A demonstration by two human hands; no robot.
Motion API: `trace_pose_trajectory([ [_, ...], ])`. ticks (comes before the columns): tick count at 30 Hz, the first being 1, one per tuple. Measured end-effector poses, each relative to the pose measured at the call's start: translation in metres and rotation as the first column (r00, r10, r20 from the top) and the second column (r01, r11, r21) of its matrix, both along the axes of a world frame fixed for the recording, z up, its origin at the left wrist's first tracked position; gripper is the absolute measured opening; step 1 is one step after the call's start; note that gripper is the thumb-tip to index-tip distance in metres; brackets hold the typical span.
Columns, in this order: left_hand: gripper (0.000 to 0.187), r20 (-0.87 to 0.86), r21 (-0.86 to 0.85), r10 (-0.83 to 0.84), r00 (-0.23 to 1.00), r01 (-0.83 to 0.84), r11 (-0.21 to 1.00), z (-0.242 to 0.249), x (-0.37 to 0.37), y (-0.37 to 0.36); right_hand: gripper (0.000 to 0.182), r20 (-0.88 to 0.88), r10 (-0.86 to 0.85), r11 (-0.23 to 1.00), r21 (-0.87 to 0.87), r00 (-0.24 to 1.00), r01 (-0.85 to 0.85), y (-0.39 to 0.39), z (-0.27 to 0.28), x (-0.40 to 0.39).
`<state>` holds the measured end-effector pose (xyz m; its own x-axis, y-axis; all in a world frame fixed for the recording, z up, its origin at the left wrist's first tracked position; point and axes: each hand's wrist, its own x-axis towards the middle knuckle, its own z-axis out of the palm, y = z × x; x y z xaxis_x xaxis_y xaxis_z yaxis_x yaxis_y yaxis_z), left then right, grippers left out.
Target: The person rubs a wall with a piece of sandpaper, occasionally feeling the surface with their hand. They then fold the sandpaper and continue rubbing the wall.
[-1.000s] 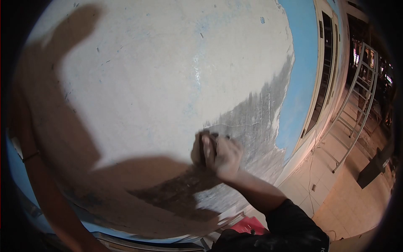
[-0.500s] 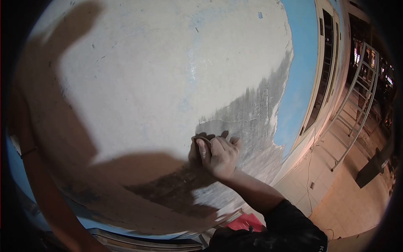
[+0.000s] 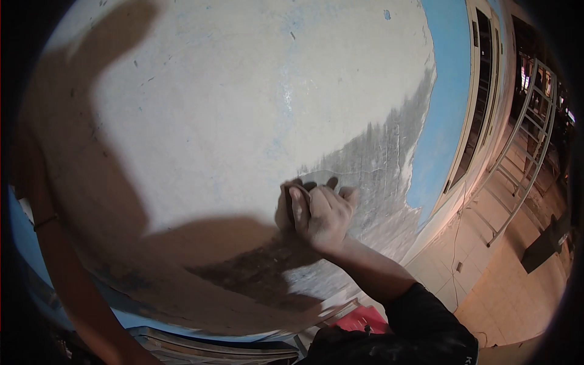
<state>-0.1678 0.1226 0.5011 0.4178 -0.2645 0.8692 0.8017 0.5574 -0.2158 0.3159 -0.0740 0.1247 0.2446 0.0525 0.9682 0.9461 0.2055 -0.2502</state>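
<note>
My right hand (image 3: 328,216) is closed around a thin, dark, folded piece that looks like sandpaper (image 3: 303,199), thumb on one side and curled fingers on the other. It is against the wall (image 3: 207,134), at the lower edge of the pale surface where a rough grey patch (image 3: 365,155) begins. Pale dust coats the fingers. At the far left, my left hand (image 3: 27,161) lies in deep shadow near the wall, its fingers not distinguishable. A dark band circles the left wrist.
Blue paint (image 3: 447,79) borders the patch on the right, beside a window frame (image 3: 474,103). Farther right a metal ladder (image 3: 517,158) leans over the tiled floor (image 3: 474,261), where a cable runs. A red item (image 3: 363,319) lies below my right arm.
My right hand has shifted slightly up the wall, still gripping the sandpaper. The whole view has slid a little to the right. My left arm keeps about the same pose.
</note>
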Motion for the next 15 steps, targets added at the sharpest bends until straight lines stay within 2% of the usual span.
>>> trace_pose_trajectory([
  [2,0.045,0.047,-0.023,-0.019,0.999,0.02,1.0,0.004,-0.002,0.002,0.027,-0.005,-0.012,1.0,0.002,1.0,0.012,-0.004,0.011,-0.001],
  [3,0.046,0.127,-0.059,-0.012,0.992,0.019,0.998,0.002,0.005,-0.001,0.027,-0.008,-0.017,1.0,0.003,1.0,0.017,-0.004,0.013,-0.002],
  [5,0.049,0.158,-0.048,-0.009,0.987,0.017,0.999,0.0,0.005,0.0,0.026,-0.017,-0.027,1.0,0.012,0.999,0.027,-0.003,-0.004,-0.007],
  [9,0.054,-0.059,0.119,-0.019,0.998,0.026,0.993,0.003,-0.011,0.017,0.028,0.003,-0.043,0.998,-0.034,0.999,0.043,-0.003,-0.02,-0.009],
  [11,0.055,-0.063,0.155,-0.027,0.998,0.037,0.987,0.003,-0.01,0.017,0.027,0.002,-0.065,0.997,-0.03,0.998,0.065,-0.004,0.003,-0.003],
  [12,0.055,-0.012,0.147,-0.036,0.999,0.037,0.988,-0.003,0.006,0.004,0.027,0.003,-0.077,0.997,-0.027,0.997,0.077,-0.004,0.014,-0.001],
  [15,0.055,0.347,0.063,-0.06,0.936,0.041,0.997,-0.031,0.073,-0.037,0.027,-0.014,-0.043,0.999,0.025,0.999,0.043,0.0,0.021,0.0],
])
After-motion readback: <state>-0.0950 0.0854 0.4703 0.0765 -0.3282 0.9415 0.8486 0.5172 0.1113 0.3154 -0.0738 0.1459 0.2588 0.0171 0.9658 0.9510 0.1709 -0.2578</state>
